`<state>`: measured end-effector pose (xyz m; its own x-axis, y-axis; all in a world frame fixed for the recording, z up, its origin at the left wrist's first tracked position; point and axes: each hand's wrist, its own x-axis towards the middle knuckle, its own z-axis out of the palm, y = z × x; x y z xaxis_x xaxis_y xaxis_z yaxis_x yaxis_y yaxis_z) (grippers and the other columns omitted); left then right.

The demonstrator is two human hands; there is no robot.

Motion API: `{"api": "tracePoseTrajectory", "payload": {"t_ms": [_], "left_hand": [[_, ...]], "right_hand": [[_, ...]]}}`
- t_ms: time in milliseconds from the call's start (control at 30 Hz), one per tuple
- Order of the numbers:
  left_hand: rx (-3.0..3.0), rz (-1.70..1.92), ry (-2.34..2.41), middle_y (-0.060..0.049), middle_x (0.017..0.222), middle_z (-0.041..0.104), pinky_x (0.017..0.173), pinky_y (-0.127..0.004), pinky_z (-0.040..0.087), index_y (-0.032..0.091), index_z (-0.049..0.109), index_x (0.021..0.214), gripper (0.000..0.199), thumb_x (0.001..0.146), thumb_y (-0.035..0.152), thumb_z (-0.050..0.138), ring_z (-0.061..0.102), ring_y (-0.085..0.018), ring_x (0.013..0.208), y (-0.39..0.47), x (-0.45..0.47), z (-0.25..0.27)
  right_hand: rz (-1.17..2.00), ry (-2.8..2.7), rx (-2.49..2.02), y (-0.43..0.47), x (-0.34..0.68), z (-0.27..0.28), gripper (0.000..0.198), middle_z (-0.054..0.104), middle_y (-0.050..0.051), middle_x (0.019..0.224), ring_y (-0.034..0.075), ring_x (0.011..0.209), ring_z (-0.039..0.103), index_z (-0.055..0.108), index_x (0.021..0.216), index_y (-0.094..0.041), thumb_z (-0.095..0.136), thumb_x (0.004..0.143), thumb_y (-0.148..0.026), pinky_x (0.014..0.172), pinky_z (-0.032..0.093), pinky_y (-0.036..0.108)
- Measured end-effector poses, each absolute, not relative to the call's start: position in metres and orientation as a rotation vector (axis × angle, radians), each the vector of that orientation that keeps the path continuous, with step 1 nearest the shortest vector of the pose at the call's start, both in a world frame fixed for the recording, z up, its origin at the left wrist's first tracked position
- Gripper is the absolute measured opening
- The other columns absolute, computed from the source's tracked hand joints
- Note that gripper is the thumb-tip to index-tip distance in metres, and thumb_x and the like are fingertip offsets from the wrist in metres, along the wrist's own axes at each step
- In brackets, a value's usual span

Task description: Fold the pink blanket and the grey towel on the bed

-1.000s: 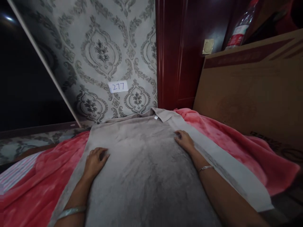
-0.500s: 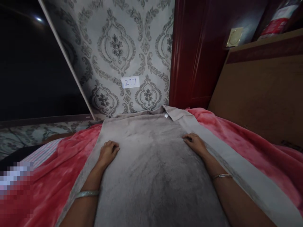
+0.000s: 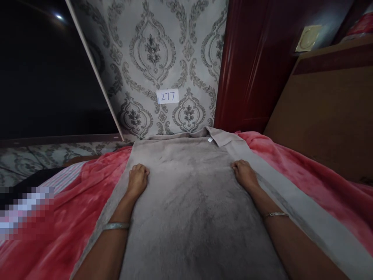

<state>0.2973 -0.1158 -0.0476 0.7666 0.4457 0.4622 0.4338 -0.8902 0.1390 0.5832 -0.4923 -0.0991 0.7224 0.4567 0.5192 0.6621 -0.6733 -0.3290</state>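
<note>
A grey plush blanket (image 3: 189, 202) stretches out in front of me. Its far edge is rumpled, with a small white tag (image 3: 210, 139) near a folded-over corner. The paler underside or border (image 3: 294, 202) shows along the right. Near the left edge, my left hand (image 3: 138, 179) is closed, its fingers curled down and pinching the blanket's surface. At about the same distance on the right side, my right hand (image 3: 244, 173) is also closed, with its fingertips gathered on the fabric. The undersides of both hands are hidden.
Red plush bedding (image 3: 99, 194) lies under the blanket and shows on both sides. Behind stand a patterned wall with a paper marked 277 (image 3: 168, 96), a dark screen (image 3: 49, 77) at left, a dark red door panel (image 3: 247, 70) and a cardboard box (image 3: 329, 109) at right.
The fingers of both hands have drawn together onto the blanket, closing the gaps at the thumbs. The view has turned slightly, so the scene sits a little further right.
</note>
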Motion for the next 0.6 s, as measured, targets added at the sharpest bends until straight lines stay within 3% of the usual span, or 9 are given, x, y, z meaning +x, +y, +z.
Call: {"api": "tracePoseTrajectory", "payload": {"t_ms": [300,600], "left_hand": [[2.713,1.146,0.497,-0.012,0.089,0.064,0.084,-0.043,0.047,0.023,0.05,0.078,0.015,0.09,0.019,0.042,0.058,-0.028,0.092,-0.112,0.298,-0.046],[2.685,0.987,0.539,-0.008,0.081,0.064,0.079,-0.038,0.048,0.023,0.049,0.077,0.014,0.088,0.02,0.042,0.061,-0.024,0.084,-0.117,0.288,-0.039]], "right_hand": [[-0.782,-0.772,-2.17,-0.494,0.586,-0.1,0.014,0.062,0.011,0.084,0.027,0.088,0.055,0.06,0.079,-0.022,0.048,0.086,-0.018,0.083,0.044,0.041],[-0.714,-0.728,-2.09,-0.499,0.594,-0.105,0.014,0.065,0.011,0.085,0.027,0.087,0.059,0.061,0.081,-0.022,0.048,0.085,-0.026,0.085,0.048,0.043]]}}
